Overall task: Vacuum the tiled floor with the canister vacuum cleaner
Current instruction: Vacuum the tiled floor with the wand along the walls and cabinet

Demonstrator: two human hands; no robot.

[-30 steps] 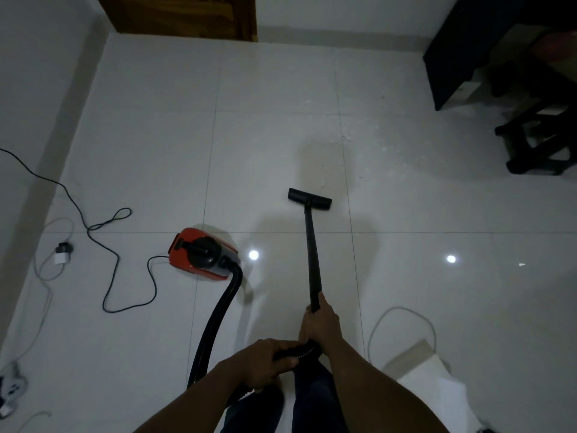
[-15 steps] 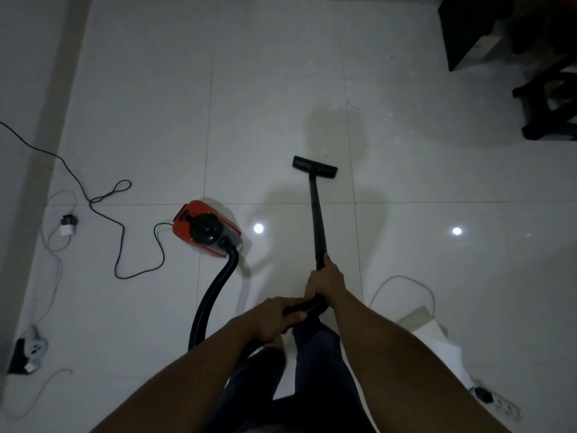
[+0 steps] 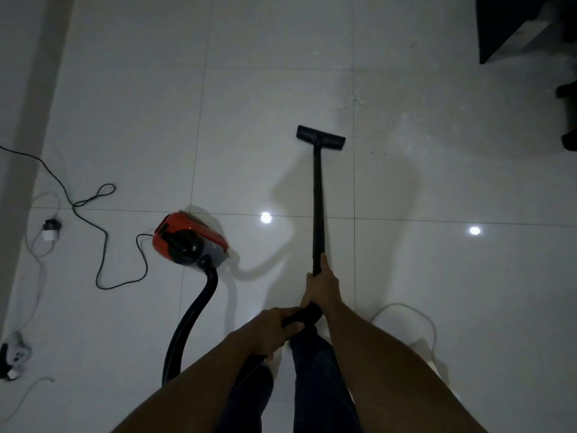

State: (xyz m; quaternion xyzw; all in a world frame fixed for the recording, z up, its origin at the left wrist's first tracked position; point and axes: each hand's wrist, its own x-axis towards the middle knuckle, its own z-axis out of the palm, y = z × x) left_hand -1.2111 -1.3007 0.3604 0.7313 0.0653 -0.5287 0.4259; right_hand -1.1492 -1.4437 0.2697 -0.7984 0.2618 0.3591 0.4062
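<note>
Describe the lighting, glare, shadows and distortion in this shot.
Head view: dim overall, with the tiled floor grey and glossy. Two small bright glare spots sit on the tiles. A broad soft shadow surrounds the wand, and a thinner one curves beside the hose. The wide-angle lens stretches the forearms at the bottom. The dark furniture at top right loses all detail.

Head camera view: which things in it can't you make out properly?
All in the head view:
- Hose: its stretch from the low bend to the left hand is hidden under the left forearm.
- Power cord: runs off the left edge; its plug is unseen.
- Dark furniture: cut by top and right edges, too dim to identify.
- Nozzle: underside faces the floor, hidden.
</note>
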